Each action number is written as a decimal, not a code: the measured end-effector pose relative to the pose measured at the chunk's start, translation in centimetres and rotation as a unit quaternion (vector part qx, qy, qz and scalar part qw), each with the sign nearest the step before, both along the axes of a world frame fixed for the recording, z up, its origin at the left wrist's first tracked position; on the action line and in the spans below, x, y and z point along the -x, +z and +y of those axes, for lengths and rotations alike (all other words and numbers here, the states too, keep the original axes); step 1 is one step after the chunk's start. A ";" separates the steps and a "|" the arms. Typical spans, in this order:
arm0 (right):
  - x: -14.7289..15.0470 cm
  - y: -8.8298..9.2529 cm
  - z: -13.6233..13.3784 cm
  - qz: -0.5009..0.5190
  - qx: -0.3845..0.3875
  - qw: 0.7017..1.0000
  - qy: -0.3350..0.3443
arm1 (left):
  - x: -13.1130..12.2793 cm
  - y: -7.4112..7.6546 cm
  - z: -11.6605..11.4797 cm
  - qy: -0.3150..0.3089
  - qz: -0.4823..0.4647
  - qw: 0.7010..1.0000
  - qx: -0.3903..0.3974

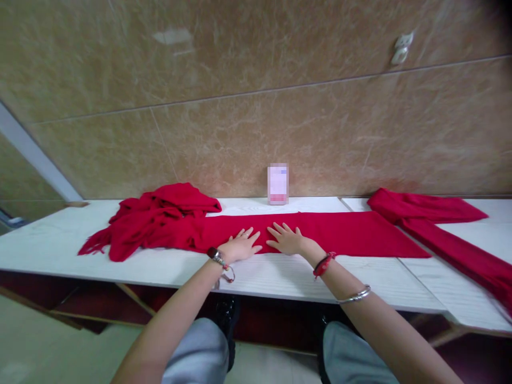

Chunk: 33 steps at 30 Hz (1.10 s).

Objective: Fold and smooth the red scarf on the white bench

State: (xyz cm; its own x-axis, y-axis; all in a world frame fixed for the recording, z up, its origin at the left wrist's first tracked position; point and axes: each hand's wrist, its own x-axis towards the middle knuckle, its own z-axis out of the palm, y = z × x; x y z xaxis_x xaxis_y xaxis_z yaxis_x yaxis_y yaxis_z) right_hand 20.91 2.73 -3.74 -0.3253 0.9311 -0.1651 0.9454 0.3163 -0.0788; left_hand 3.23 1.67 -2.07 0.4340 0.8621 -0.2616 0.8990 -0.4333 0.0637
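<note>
A long red scarf (340,234) lies along the white tabletop, its middle stretch spread flat. Its left part is bunched in a loose heap (156,218), with fringe showing at the far left. My left hand (242,245) rests palm down on the flat cloth, fingers spread, a ring on one finger. Just to its right, my right hand (286,238) also lies flat on the scarf with fingers apart. Neither hand grips anything. At the right, the red cloth is folded over and one strip (460,256) runs toward the front edge; how it joins the flat part is unclear.
A phone-like upright object (278,184), blurred out, leans against the brown marbled wall (224,138) behind the scarf. A small white cat-shaped piece (402,48) is on the wall. Open shelves (100,304) show below the white tabletop (168,269).
</note>
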 end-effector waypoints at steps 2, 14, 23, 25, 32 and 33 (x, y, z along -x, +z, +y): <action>-0.2 -0.4 0.0 0.003 0.005 1.000 0.012 | 2.1 0.1 0.3 -0.004 0.021 1.000 -0.007; 0.8 -0.1 -0.7 0.100 -0.142 0.976 0.133 | 7.3 2.3 -1.4 -0.002 0.068 0.994 -0.087; 5.2 2.0 -2.8 0.081 -0.135 0.954 0.256 | 9.6 2.5 -1.1 -0.002 0.096 0.985 -0.145; 6.5 2.3 -3.0 0.049 -0.142 0.957 0.250 | 10.2 2.6 -1.0 -0.015 0.086 0.984 -0.156; 8.1 2.3 -3.3 -0.015 -0.168 0.959 0.227 | 11.7 3.6 -1.5 -0.105 0.025 0.972 -0.211; 8.1 2.2 -3.3 -0.014 -0.172 0.958 0.230 | 11.7 3.5 -1.6 -0.114 0.026 0.972 -0.202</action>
